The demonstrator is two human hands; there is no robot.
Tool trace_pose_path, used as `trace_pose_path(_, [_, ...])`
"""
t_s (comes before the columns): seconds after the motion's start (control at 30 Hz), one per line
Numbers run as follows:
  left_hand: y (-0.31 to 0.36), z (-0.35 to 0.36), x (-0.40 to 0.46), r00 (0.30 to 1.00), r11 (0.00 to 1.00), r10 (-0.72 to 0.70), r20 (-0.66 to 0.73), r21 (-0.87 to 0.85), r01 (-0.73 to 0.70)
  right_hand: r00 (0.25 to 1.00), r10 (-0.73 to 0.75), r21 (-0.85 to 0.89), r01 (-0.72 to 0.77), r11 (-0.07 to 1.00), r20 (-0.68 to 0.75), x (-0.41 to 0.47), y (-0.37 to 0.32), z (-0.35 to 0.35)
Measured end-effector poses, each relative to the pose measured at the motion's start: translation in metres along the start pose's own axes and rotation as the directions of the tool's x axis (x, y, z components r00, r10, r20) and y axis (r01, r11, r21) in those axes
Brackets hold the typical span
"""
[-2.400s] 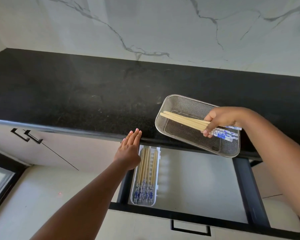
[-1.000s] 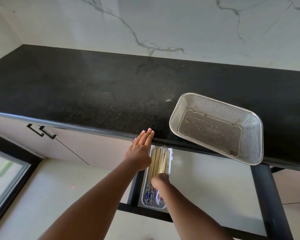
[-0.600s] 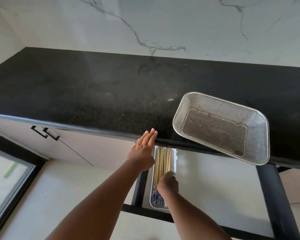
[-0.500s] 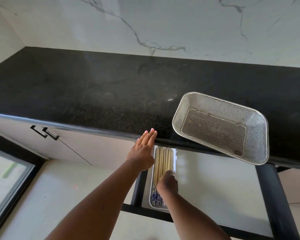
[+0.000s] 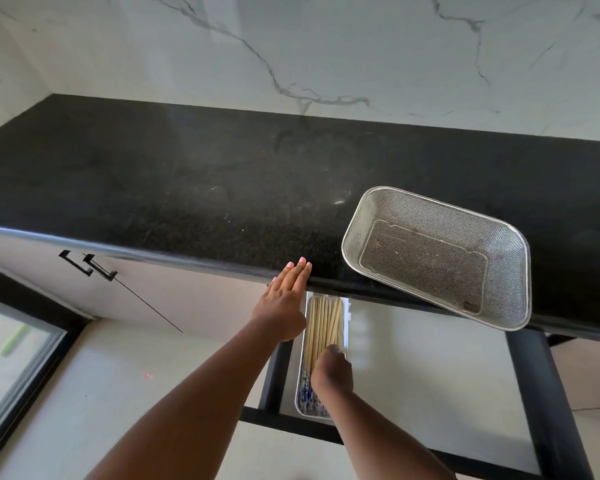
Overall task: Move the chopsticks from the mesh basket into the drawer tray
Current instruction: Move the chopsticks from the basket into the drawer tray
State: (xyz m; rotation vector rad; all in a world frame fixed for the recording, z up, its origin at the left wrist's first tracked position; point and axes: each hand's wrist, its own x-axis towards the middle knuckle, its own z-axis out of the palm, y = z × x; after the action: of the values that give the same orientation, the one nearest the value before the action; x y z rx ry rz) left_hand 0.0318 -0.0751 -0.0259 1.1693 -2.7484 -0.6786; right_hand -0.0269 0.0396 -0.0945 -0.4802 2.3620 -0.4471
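The metal mesh basket (image 5: 520,278) sits empty on the black countertop (image 5: 187,185), its near right corner hanging over the counter's edge. Below it the drawer (image 5: 430,375) is pulled out. At the drawer's left side a narrow white tray (image 5: 348,318) holds a bundle of pale wooden chopsticks (image 5: 323,320) with blue-patterned ends toward me. My right hand (image 5: 331,372) rests on the chopsticks in the tray, back up, with its fingers hidden underneath. My left hand (image 5: 284,306) lies flat against the counter's front edge, fingers straight, holding nothing.
The drawer has a black frame (image 5: 541,393) and a pale floor to the right of the tray. Two black cabinet handles (image 5: 87,266) sit under the counter at left. A marble wall (image 5: 291,46) backs the counter. A dark-framed window (image 5: 11,358) is at lower left.
My right hand carried the last chopsticks from the basket down into the drawer tray and has stayed on them for the last second. The basket now holds nothing. My left hand has not moved.
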Motion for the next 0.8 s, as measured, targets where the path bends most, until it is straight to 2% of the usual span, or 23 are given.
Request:
trace_pose_path(0.2, [0.000,0.001,0.001,1.000,1.000,0.004,-0.004,-0.007,-0.004,0.998,-0.057,-0.058,0.059,0.997,0.030,-0.003,0.003,0.000])
trace_pose_path(0.4, [0.000,0.002,0.000,1.000,1.000,-0.001,-0.015,-0.002,0.000,0.985,-0.161,-0.225,0.171,0.959,0.059,-0.002,0.008,-0.010])
trace_pose_path(0.6, [0.001,0.001,0.000,1.000,1.000,-0.001,-0.015,0.002,0.001,0.971,-0.236,-0.251,0.235,0.939,0.025,-0.004,0.008,-0.018])
trace_pose_path(0.8, [0.003,0.000,0.000,1.000,1.000,-0.021,-0.001,-0.006,0.021,0.951,-0.303,-0.330,0.307,0.893,0.065,-0.006,0.010,-0.031])
